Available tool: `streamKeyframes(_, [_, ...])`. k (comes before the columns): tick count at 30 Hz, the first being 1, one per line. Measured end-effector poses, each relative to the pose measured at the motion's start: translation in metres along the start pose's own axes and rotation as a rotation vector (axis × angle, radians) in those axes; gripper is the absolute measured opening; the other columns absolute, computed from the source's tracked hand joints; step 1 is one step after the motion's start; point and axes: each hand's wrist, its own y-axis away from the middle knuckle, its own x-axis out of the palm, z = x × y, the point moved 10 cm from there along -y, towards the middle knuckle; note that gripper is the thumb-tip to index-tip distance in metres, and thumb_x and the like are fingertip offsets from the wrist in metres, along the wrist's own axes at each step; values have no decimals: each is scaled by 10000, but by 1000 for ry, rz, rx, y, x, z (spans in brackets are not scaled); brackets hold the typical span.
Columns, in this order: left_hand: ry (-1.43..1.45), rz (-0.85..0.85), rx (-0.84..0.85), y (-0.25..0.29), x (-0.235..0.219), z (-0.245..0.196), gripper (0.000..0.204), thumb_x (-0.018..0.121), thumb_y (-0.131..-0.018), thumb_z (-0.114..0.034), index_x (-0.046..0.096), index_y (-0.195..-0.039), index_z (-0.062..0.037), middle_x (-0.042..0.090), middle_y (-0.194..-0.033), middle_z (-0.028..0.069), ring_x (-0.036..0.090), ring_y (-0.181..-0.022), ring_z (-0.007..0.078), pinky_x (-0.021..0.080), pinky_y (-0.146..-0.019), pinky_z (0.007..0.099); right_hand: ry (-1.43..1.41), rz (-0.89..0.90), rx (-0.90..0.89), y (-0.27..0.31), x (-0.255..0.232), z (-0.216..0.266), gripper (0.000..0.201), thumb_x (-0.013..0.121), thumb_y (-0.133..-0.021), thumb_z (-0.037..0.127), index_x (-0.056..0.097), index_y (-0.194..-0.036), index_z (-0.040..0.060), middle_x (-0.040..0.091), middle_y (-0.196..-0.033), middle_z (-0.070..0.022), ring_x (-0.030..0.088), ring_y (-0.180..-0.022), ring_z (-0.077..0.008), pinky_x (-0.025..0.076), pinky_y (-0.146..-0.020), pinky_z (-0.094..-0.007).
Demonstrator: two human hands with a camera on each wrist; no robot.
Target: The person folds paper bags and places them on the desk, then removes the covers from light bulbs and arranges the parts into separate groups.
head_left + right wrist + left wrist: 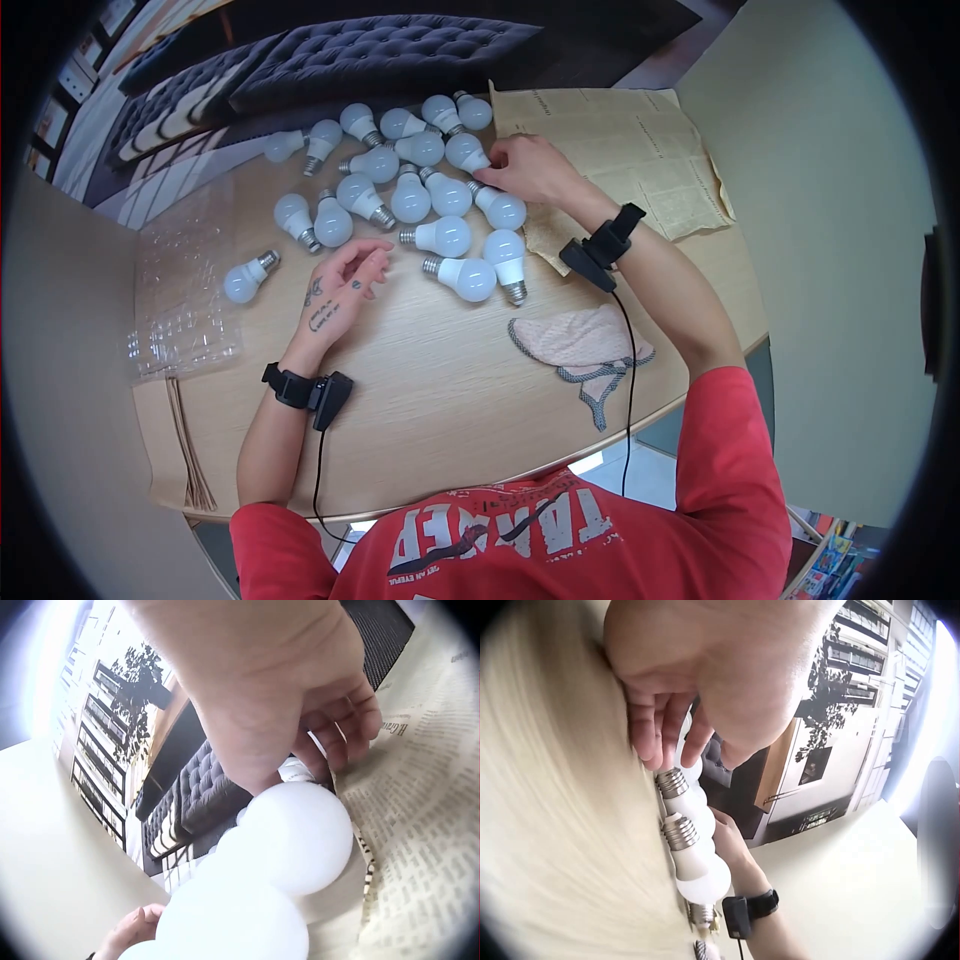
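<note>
Where the wooden table (420, 380) spreads out, printed brown paper (620, 150) covers part of its far right and clear plastic packaging (185, 280) lies at the left. Smaller than these, a pink cloth (575, 338) rests crumpled toward the near right.

The right hand (530, 170) pinches the base end of one bulb, the held bulb (464, 152), at the right of the cluster's far part, just beside the paper. Its long axis slants: globe toward the far left, base toward the near right, into the fingers. The left hand (340, 290) is released, fingers loosely bent, near the cluster's near left side; whether a fingertip touches a bulb I cannot tell.

Among the other bulbs, the near bulb (466, 279) has its base pointing left, the upright-running bulb (505, 258) points its base toward the person, and the lone bulb (242, 283) points its base far and right.
</note>
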Motion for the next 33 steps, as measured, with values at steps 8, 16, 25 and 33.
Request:
streamKeyframes(8, [-43,-7,-18,0,1,-1,271,564,-1038,-265,680,-1153,-48,668,-967,5,594,-850,66,469,-691,218,-205,-50,39,-6,2,-6,484,763,-773,429,755,-1022,15,741,-968,-193,709,-912,-327,546,-834,-402])
streamKeyframes(16, [-51,-14,-21,1,1,0,255,592,-1020,-257,692,-1136,-53,679,-965,6,596,-848,67,472,-694,220,-635,-308,18,-5,-81,-73,424,728,-880,447,736,-959,31,695,-806,-43,638,-747,-114,486,-675,-269])
streamKeyframes(25, [-67,-23,-39,1,0,-1,247,603,-1013,-253,699,-1122,-52,679,-945,7,593,-841,69,472,-688,220,-922,-460,424,14,-123,-300,378,681,-937,401,685,-1055,42,659,-841,-7,600,-694,-79,497,-660,-215])
streamKeyframes(33, [-72,-33,-59,3,-1,-2,226,625,-1001,-240,709,-1107,-59,681,-936,-5,589,-832,58,474,-672,216,-274,-496,608,21,-154,-417,433,688,-904,414,718,-1090,25,642,-800,0,587,-687,-98,466,-642,-274])
